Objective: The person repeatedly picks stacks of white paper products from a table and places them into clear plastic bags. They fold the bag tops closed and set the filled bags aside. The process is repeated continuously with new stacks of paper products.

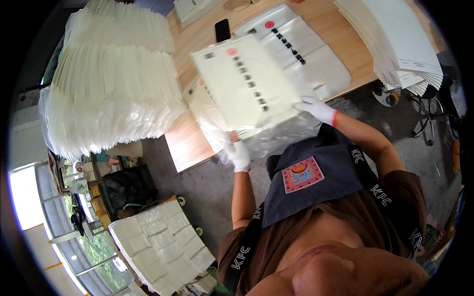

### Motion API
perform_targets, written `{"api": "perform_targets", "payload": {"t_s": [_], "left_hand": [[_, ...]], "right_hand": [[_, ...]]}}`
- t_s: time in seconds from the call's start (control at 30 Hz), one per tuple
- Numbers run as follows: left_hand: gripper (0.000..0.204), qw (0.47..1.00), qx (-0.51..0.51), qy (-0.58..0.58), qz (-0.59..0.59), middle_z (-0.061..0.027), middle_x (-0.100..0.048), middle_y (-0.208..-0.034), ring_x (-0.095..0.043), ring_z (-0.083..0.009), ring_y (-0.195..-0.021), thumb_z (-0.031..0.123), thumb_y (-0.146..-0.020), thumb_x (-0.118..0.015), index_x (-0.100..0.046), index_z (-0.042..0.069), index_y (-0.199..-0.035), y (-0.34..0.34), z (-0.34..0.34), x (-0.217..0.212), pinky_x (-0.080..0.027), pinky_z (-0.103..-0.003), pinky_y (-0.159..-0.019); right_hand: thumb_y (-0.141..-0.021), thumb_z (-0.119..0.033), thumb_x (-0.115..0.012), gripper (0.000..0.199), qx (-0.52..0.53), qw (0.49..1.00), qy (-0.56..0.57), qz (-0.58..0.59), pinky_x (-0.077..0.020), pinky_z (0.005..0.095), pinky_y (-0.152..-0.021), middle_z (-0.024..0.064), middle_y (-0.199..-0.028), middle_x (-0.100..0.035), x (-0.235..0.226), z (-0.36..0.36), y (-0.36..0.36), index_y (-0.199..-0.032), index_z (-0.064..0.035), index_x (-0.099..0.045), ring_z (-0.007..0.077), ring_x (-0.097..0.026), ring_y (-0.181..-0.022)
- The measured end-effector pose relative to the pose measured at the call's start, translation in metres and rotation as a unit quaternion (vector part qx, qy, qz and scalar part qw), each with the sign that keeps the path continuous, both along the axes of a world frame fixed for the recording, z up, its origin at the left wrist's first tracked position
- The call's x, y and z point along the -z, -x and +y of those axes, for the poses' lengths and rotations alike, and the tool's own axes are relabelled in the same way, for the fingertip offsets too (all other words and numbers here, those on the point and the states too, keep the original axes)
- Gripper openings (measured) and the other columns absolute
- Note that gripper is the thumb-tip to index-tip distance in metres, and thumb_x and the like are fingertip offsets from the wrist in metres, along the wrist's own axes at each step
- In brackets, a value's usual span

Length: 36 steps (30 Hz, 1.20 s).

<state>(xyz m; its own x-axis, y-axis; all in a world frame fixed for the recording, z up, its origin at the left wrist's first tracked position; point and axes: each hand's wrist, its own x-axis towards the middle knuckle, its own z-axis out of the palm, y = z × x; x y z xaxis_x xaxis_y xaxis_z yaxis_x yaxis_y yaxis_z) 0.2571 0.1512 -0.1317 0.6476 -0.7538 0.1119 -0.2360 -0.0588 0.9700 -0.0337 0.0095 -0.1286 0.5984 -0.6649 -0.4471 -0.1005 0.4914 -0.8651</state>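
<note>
— Wooden tabletop point(335, 29) beyond the hands, grey floor below it. What are the hands on?

— Both wear white gloves. The left hand point(238, 154) is closed on the near lower edge of a cream packet point(247, 84) that sits in a clear bag point(276, 135); the right hand point(318, 109) grips the packet's right corner, fingers curled over it. The packet is lifted, tilted, just above the tabletop's near edge.

— How far in is it?

— Hard to tell; loose film bunches between the two hands, so I'd judge the bagging about done but the bag not yet smoothed or laid down.

— And the rest of the work?

— Left of the hands, a big heap of empty bags point(108, 74). Far right, a fanned stack of white sheets point(400, 39) – plenty left, by the look of it. Under the packet lies another printed bag point(301, 49), flat, and a black phone point(222, 29) beyond it. Lower left, on the floor side, more white bundles point(158, 241).
</note>
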Motion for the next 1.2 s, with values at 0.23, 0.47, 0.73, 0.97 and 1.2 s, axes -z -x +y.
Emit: {"api": "perform_targets", "payload": {"t_s": [0.23,0.47,0.73,0.97,1.2], "left_hand": [[0.035,0.868,-0.053,-0.401,-0.289,-0.0175,-0.062,-0.103,-0.061,-0.0318,-0.09,0.023,-0.09,-0.045,-0.052,0.001,-0.117,-0.114,0.005,-0.021,-0.048,-0.041,-0.081],[0.044,0.79,-0.073,-0.224,-0.566,-0.0202,-0.045,-0.131,-0.041,-0.0371,-0.121,0.012,-0.079,-0.06,-0.051,0.001,-0.121,-0.081,-0.022,0.007,-0.037,-0.045,-0.1],[0.017,0.861,0.368,-0.005,-0.352,-0.0078,-0.065,-0.096,-0.057,-0.0305,-0.094,0.021,-0.075,-0.069,-0.066,0.011,-0.089,0.156,-0.157,-0.011,-0.044,-0.042,-0.085],[0.019,0.788,0.432,-0.117,-0.423,-0.0104,-0.063,-0.089,-0.057,-0.0306,-0.085,0.03,-0.074,-0.065,-0.065,0.012,-0.079,0.191,-0.213,0.035,-0.044,-0.042,-0.078],[0.022,0.737,0.446,-0.058,-0.504,-0.012,-0.062,-0.092,-0.057,-0.0308,-0.089,0.031,-0.08,-0.06,-0.064,0.01,-0.086,0.205,-0.205,0.024,-0.044,-0.041,-0.078]], "right_hand": [[-0.084,-0.031,-0.064,0.049,-0.043,0.998,0.026,0.034,-0.0509,0.03,-0.056,0.0149,-0.095,-0.064,0.066,-0.016,-0.161,-0.113,0.0054,-0.049,0.0181,-0.063,-0.063],[-0.08,-0.014,-0.064,0.038,-0.172,0.983,-0.057,-0.008,-0.0476,0.0262,-0.047,0.0082,-0.077,-0.065,0.036,0.033,-0.099,-0.112,0.0021,-0.051,0.0136,-0.06,-0.057],[-0.087,-0.02,-0.057,0.021,-0.082,0.995,0.026,0.043,-0.0501,0.0251,-0.057,0.0064,-0.08,-0.065,0.015,0.054,0.003,-0.099,-0.0028,-0.058,0.0118,-0.061,-0.066],[-0.091,-0.026,-0.056,0.023,0.122,0.992,0.011,0.042,-0.0513,0.0266,-0.059,0.008,-0.081,-0.066,0.016,0.05,0.058,-0.095,-0.0038,-0.057,0.0156,-0.063,-0.067],[-0.088,-0.032,-0.058,0.026,0.256,0.964,-0.037,-0.054,-0.0496,0.0263,-0.058,0.0063,-0.086,-0.064,0.023,0.01,0.087,-0.097,-0.008,-0.06,0.0131,-0.06,-0.067]]}}
